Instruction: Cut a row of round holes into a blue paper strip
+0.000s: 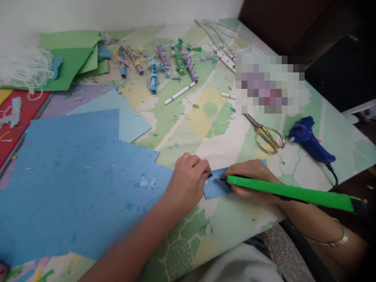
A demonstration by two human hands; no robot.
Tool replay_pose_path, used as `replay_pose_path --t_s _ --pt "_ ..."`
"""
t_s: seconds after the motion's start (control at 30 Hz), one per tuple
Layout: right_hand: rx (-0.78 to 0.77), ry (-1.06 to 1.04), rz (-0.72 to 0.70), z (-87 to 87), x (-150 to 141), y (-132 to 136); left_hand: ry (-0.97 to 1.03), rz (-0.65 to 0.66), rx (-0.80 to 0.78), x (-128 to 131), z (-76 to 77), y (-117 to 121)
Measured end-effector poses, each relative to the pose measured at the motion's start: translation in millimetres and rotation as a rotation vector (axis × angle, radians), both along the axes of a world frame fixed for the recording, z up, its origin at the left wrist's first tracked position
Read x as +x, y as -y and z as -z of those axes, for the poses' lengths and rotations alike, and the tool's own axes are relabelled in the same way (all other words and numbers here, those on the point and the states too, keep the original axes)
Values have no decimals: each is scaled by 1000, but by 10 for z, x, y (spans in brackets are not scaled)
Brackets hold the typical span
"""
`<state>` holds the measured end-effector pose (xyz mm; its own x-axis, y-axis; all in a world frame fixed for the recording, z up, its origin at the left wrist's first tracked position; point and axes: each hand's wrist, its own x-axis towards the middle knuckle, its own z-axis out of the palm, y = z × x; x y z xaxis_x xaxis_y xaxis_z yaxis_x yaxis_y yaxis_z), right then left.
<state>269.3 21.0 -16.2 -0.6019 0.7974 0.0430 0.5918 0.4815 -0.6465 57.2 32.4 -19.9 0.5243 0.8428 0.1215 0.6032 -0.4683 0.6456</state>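
Note:
My right hand [249, 178] is closed around a bright green utility knife [288, 190]. The blade end points left, over a small blue craft sheet [216, 190] lying on the table. At that sheet's left edge, my left hand [189, 178] is closed, its fingers curled and pressed against the piece. The left fingertips are partly hidden, and a dark nail shows near the blade tip. A large blue craft sheet [79, 180] with small scraps on it spreads out left of my left hand.
Gold-handled scissors [266, 137] and a blue glue gun [313, 141] lie beyond my right hand. Several decorated paper rolls [153, 76] and markers [179, 93] are farther back. White string [25, 68] sits on green sheets [66, 64] at left. A pixelated patch covers the back right.

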Motion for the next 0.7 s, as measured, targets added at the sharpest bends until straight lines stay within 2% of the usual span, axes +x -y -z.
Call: replay_pose_path --t_s 0.17,0.33,0.43,0.53,0.7 --pt "-17 56 77 -58 -44 50 -10 -5 0 2 5 3" --pt "-161 -52 276 -148 -42 97 -7 -12 8 13 -1 11" --pt "-164 -70 360 -187 -49 130 1 -34 8 20 -8 55" --pt "-151 -76 389 -232 -110 196 11 -61 11 19 -17 124" --pt "-230 -94 360 -230 -230 348 -2 -57 22 2 -22 197"
